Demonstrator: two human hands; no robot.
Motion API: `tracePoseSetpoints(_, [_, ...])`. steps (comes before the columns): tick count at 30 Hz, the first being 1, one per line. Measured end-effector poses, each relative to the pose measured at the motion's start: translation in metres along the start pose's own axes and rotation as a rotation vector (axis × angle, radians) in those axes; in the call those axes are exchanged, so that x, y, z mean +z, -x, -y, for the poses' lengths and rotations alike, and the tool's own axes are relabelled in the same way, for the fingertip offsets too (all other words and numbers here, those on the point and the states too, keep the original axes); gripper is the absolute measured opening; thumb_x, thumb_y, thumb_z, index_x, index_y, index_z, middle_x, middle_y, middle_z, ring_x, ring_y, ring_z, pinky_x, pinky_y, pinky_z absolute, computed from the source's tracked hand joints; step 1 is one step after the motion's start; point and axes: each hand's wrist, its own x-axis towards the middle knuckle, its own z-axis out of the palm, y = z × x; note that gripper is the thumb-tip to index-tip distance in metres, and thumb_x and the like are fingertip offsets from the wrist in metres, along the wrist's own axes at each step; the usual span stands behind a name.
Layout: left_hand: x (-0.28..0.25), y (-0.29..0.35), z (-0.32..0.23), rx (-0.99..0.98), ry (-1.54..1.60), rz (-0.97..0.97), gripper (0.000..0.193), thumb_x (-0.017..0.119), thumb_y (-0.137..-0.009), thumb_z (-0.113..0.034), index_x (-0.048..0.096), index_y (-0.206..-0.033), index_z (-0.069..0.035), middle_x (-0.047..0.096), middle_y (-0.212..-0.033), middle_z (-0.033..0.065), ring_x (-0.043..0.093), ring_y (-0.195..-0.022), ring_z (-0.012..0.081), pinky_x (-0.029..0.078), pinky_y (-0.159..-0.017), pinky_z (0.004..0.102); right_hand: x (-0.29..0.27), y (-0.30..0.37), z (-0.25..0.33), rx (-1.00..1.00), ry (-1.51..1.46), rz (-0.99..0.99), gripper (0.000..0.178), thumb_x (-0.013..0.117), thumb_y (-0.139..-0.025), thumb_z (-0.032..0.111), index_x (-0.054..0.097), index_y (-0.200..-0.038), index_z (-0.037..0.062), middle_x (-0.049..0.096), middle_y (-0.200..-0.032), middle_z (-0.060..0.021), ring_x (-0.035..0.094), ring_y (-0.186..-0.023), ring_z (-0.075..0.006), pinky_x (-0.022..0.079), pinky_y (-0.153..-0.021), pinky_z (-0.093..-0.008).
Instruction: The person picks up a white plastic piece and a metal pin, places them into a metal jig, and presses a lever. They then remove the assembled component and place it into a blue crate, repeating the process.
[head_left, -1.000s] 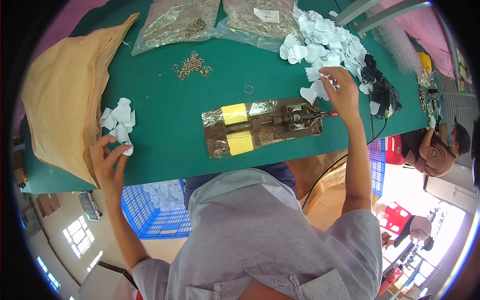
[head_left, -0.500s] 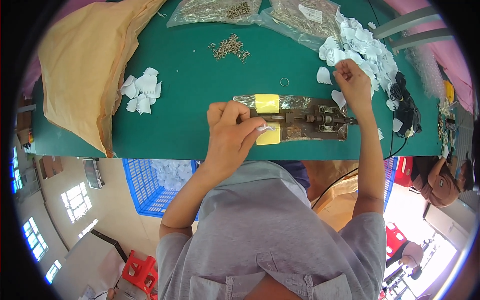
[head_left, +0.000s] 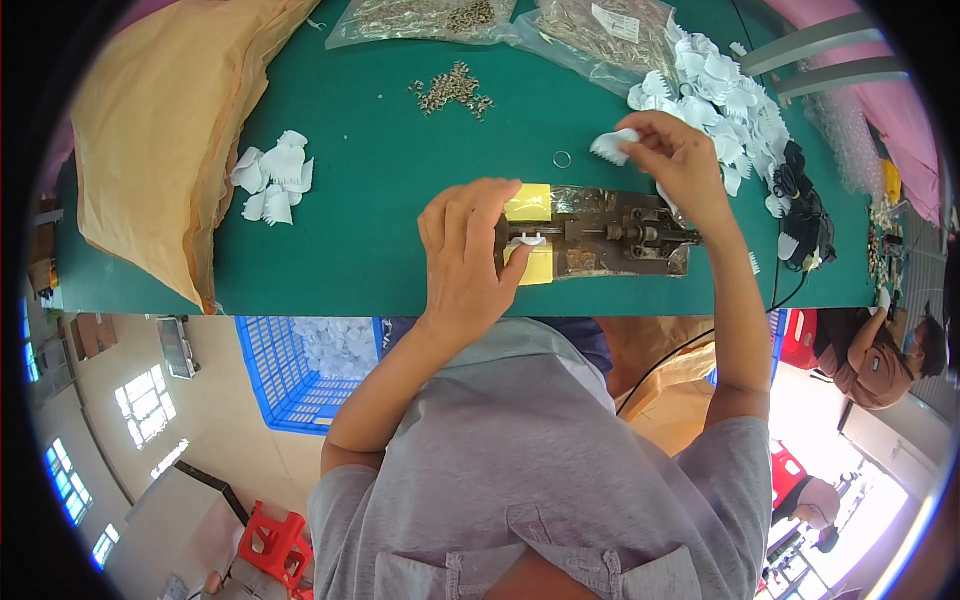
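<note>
My right hand [head_left: 680, 165] pinches a white scalloped piece [head_left: 612, 148] between thumb and fingers, above the green table right of centre. By the left end of a metal clamping jig [head_left: 590, 232] with yellow patches, my left hand [head_left: 468, 240] has its fingers and thumb spread apart. Between them, a small white piece [head_left: 530, 240] sits at the jig's slot, close to the thumb tip. Whether the thumb touches it I cannot tell. Just beyond the jig lies a thin metal ring [head_left: 562, 159].
A heap of white pieces [head_left: 725, 90] lies at the right, and a smaller pile [head_left: 278, 178] at the left. Small metal parts [head_left: 455, 92] lie near clear bags [head_left: 420, 20]. A brown paper sack [head_left: 170, 140] stands far left, a black cable bundle [head_left: 803, 210] right, a blue crate [head_left: 285, 385] below the table edge.
My left hand has spread its fingers, and the white piece it pinched now sits at the jig. My right hand has taken a white piece from beside the heap and moved left.
</note>
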Motion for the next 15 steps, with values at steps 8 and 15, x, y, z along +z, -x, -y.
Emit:
tracePoseSetpoints(8, [0.002,-0.001,0.012,-0.059,0.242,0.104,0.091,0.082,-0.08,-0.004,0.037,-0.158,-0.006,0.068,-0.13,0.0077,0.047,-0.135,0.0341,0.034,-0.114,0.0478,0.065,0.046,0.048,-0.557,0.231,0.229,0.026,0.073,-0.089,0.004,0.075,-0.115,0.0052,0.072,-0.097,-0.011,0.068,-0.092,-0.0318,0.056,-0.085,-0.0419])
tracePoseSetpoints(15, [-0.002,-0.004,0.025,-0.051,0.289,0.194,0.087,0.08,-0.083,-0.007,0.037,-0.158,-0.007,0.07,-0.122,0.0052,0.05,-0.13,0.033,0.035,-0.111,0.0483,0.074,0.051,0.045,-0.629,0.195,-0.013,0.027,0.079,-0.08,0.005,0.075,-0.106,0.0073,0.072,-0.096,-0.0069,0.066,-0.091,-0.0278,0.051,-0.08,-0.0419])
